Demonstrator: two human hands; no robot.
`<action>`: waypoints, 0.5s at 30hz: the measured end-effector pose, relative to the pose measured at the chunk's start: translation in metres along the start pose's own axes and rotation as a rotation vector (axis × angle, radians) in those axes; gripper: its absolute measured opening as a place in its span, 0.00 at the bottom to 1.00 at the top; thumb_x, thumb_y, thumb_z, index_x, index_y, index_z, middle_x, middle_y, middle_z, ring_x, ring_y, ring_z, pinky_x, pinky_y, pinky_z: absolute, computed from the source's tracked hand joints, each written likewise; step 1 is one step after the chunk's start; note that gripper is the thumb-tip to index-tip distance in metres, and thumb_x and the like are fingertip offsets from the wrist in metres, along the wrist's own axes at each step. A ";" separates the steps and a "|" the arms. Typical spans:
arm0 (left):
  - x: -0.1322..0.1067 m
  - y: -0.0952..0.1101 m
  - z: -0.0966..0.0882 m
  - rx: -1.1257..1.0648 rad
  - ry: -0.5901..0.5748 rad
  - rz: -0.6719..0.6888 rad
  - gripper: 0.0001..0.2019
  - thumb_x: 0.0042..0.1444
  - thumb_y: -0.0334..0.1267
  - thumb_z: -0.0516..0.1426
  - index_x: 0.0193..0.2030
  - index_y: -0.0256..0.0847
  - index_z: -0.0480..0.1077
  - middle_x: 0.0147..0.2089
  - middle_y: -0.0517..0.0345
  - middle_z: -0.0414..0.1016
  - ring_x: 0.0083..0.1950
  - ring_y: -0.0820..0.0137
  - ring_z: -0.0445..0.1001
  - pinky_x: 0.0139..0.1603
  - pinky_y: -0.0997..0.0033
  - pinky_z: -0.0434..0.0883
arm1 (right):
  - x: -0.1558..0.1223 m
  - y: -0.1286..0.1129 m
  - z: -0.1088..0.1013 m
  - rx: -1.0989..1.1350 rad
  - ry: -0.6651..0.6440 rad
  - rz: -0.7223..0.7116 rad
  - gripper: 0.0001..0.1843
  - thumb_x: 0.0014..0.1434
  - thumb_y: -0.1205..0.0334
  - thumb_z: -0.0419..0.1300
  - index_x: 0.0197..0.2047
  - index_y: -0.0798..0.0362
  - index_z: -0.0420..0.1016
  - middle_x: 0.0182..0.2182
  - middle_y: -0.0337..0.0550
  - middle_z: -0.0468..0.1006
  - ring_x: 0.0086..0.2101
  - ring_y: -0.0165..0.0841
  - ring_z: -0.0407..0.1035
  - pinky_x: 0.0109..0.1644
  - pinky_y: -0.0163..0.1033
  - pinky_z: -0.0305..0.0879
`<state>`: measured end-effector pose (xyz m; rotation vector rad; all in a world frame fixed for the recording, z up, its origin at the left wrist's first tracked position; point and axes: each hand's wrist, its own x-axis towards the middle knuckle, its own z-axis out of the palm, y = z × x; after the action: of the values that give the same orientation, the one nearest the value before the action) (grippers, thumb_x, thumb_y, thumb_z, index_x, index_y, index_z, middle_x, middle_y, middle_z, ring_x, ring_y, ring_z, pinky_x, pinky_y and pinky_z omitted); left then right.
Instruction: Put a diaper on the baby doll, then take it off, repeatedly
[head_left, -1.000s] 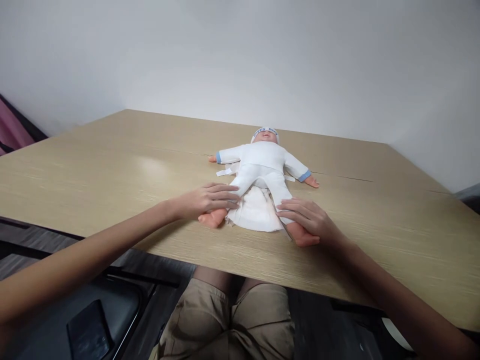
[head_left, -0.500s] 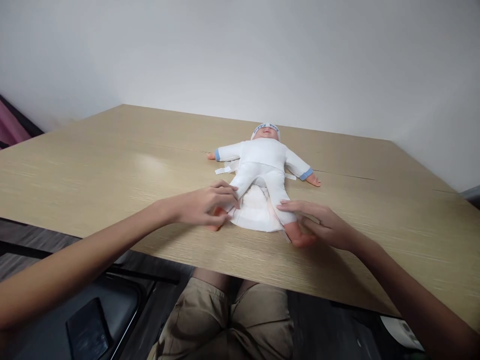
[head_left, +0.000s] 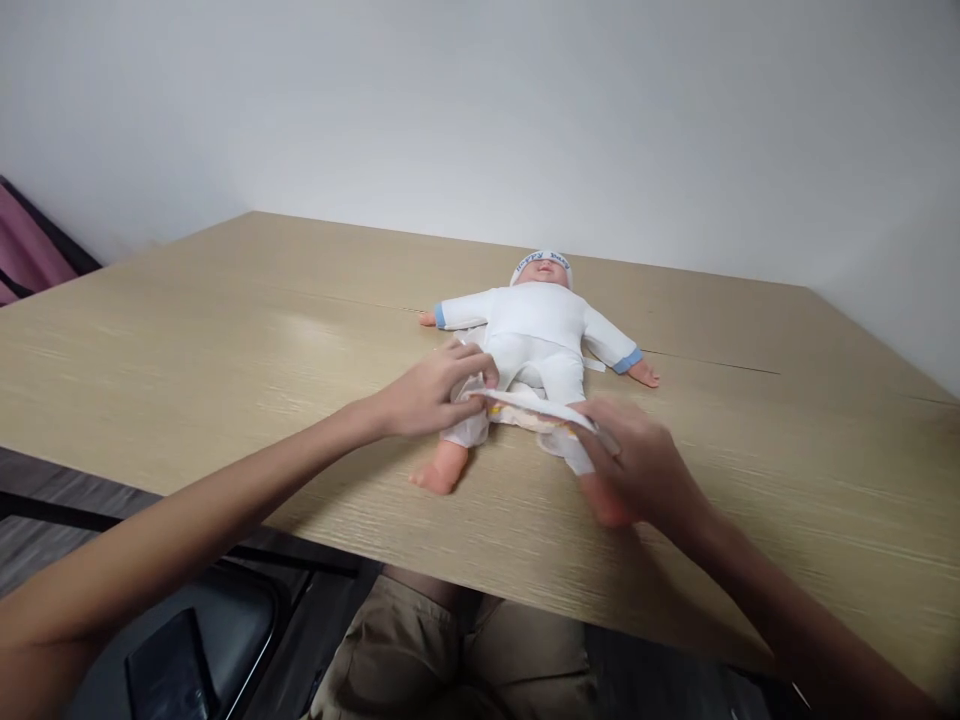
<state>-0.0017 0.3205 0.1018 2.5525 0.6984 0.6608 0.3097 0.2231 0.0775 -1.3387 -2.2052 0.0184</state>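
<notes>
Stretching between two bare hands, a white diaper (head_left: pixel 531 404) is sitting at 6 o'clock, taking the doll's middle as the dial centre and the person's far side as 12. Baby doll (head_left: pixel 536 318) is lying face up on the wood-toned counter (head_left: pixel 225 370), wearing white clothes with blue cuffs.

Left hand (head_left: pixel 444 390), at 8: fingers (head_left: pixel 478 364) are curling closed, thumb below, pinching one end of the diaper near the doll's leg. Right hand (head_left: pixel 637 450), toward 5: gripping the opposite end; blur is hiding how tightly those fingers are closing. The diaper's near edge is rising as a raised band across the doll's legs.

Lettered cap (head_left: pixel 556 264) is pointing to 12, doll's arms spreading toward 9 and 4. Bare feet are lying at 7 and 5, the latter just beside the right hand.

Farther out: tan shorts (head_left: pixel 532 665) are showing at 6; between 7 and 8 a dark phone (head_left: pixel 171 668) is resting on a chair seat (head_left: pixel 244 605). Pink fabric (head_left: pixel 34 240) is showing just past 9.
</notes>
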 end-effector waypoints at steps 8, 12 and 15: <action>0.081 -0.042 -0.009 -0.355 0.214 -0.258 0.14 0.73 0.52 0.58 0.50 0.44 0.69 0.46 0.55 0.76 0.51 0.59 0.74 0.54 0.62 0.69 | 0.086 0.047 -0.001 0.232 0.153 0.258 0.20 0.77 0.42 0.54 0.43 0.47 0.78 0.42 0.46 0.83 0.43 0.44 0.76 0.54 0.50 0.72; 0.118 -0.078 0.006 -0.562 0.249 -0.330 0.13 0.72 0.50 0.61 0.45 0.45 0.65 0.37 0.61 0.67 0.40 0.65 0.68 0.43 0.67 0.64 | 0.127 0.085 0.021 0.520 0.105 0.455 0.28 0.68 0.28 0.59 0.43 0.45 0.80 0.42 0.44 0.86 0.46 0.46 0.78 0.53 0.50 0.76; 0.123 -0.095 0.020 -0.784 0.234 -0.369 0.15 0.68 0.51 0.64 0.44 0.45 0.65 0.36 0.63 0.64 0.37 0.68 0.65 0.39 0.69 0.62 | 0.136 0.101 0.034 0.744 0.056 0.513 0.34 0.60 0.22 0.64 0.44 0.46 0.81 0.46 0.47 0.88 0.49 0.47 0.80 0.55 0.51 0.78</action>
<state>0.0686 0.4588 0.0796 1.6024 0.7645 0.8902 0.3284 0.3942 0.0802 -1.3662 -1.4966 0.8821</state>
